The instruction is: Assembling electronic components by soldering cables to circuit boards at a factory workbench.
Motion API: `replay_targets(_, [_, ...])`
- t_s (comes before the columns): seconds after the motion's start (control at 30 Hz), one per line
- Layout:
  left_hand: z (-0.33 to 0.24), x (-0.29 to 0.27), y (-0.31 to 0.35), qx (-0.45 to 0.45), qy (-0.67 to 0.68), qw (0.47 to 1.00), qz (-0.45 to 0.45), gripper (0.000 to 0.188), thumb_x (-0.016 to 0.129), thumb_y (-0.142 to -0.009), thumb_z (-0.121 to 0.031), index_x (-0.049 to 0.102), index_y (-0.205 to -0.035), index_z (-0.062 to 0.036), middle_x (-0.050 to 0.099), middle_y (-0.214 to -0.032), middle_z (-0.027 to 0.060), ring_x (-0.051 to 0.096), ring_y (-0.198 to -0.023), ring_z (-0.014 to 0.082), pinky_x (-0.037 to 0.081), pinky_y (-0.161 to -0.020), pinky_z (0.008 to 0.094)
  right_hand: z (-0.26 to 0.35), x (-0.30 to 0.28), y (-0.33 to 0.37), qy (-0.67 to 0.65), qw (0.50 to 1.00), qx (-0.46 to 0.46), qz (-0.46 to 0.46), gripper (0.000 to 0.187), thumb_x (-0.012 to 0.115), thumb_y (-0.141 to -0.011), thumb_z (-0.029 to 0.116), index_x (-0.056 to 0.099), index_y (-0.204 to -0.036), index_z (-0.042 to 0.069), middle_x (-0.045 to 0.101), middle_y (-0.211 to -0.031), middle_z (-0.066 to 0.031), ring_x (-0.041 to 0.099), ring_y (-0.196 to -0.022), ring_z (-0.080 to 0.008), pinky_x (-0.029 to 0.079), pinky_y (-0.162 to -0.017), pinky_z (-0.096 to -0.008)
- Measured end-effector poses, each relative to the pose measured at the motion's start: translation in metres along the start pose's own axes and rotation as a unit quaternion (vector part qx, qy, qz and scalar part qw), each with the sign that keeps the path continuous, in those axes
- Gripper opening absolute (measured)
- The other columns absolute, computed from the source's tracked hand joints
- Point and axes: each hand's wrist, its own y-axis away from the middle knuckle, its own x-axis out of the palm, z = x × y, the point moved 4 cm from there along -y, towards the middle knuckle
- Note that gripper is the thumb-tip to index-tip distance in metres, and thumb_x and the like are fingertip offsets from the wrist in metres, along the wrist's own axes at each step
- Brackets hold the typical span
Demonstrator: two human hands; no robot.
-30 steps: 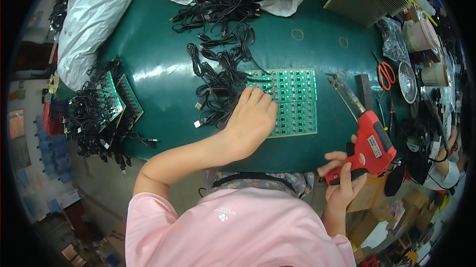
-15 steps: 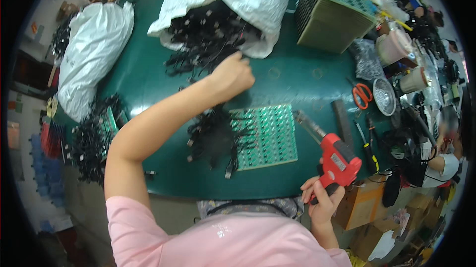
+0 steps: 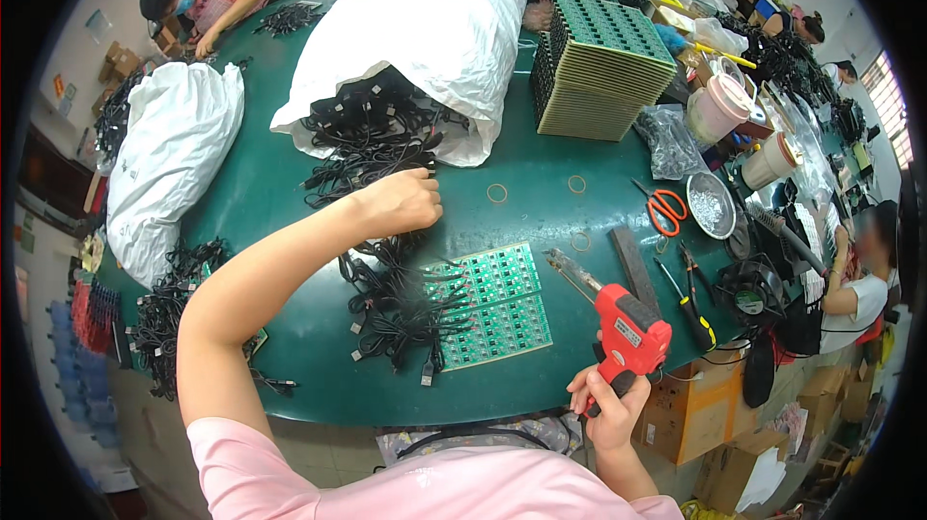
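Note:
My left hand (image 3: pixel 404 199) is closed at the right edge of a heap of black USB cables (image 3: pixel 367 139), which spills from a large white sack (image 3: pixel 415 18). Its curled fingers hide whatever they hold. In my right hand (image 3: pixel 608 409) is a red soldering gun (image 3: pixel 630 335), its metal tip pointing up and left. Between the hands lies a green circuit board panel (image 3: pixel 502 303) of small repeated boards. Black USB cables (image 3: pixel 391 312) lie bunched along its left side, with wire ends over the panel.
A tall stack of board panels (image 3: pixel 603 76) stands at the back right. Red-handled scissors (image 3: pixel 666 211), a metal bowl (image 3: pixel 711 206), a dark bar (image 3: pixel 634 272), a screwdriver (image 3: pixel 688 306) and pliers (image 3: pixel 691 274) lie to the right. Another white sack (image 3: pixel 174 163) is at left. Co-workers sit at both sides.
The view has tilted up, bringing more of the room into sight. My left hand has shifted slightly left beside the cable heap and stays closed. The soldering gun stays in my right hand.

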Motion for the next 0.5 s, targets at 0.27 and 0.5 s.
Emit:
replay_targets(0.27, [0.031,-0.024,0.049,-0.371,0.371,0.796,-0.301,0.006,0.061,-0.088,-0.008,0.06,-0.09,-0.0025,0.064,-0.09,0.0082,0.062,-0.083,0.0213,0.049,-0.079,0.0338,-0.006,-0.012,0.008,0.024,0.999,-0.006,-0.027,0.052,0.056,-0.085,0.005,0.04,-0.13,-0.013,0.06,-0.066,-0.0178,0.048,-0.041,-0.014,0.043,-0.043,-0.0262])
replay_targets(0.5, [0.009,-0.05,0.145,-0.347,0.481,0.433,-0.679,0.01,0.053,-0.095,-0.004,0.056,-0.103,0.0009,0.06,-0.082,0.0078,0.059,-0.079,0.0157,0.05,-0.081,0.0311,-0.002,0.003,-0.001,-0.029,0.999,-0.002,-0.022,0.038,0.057,-0.086,0.001,0.049,-0.119,-0.014,0.062,-0.068,-0.0171,0.05,-0.044,-0.0123,0.043,-0.044,-0.025])
